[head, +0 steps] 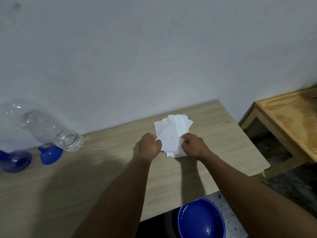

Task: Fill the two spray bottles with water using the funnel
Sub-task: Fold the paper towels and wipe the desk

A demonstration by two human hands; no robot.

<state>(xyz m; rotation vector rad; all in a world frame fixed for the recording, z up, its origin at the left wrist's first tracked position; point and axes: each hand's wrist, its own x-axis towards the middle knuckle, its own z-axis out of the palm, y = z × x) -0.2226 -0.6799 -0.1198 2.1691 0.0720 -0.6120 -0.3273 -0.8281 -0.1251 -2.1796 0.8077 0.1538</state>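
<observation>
A stack of white paper tissues [171,133] lies on the wooden table [96,169] near its far right. My left hand [150,146] pinches the stack's left edge and my right hand [193,145] grips its lower right side. Far to the left a blue funnel [50,154] rests on the table. Behind the funnel a clear plastic water bottle [51,129] leans toward the wall. A blue translucent spray bottle [14,160] sits at the left edge of the view, partly cut off.
A blue bowl [201,220] sits below the table's front edge on a speckled white surface. A second, lighter wooden table [289,121] stands to the right across a gap. A grey wall runs behind the table.
</observation>
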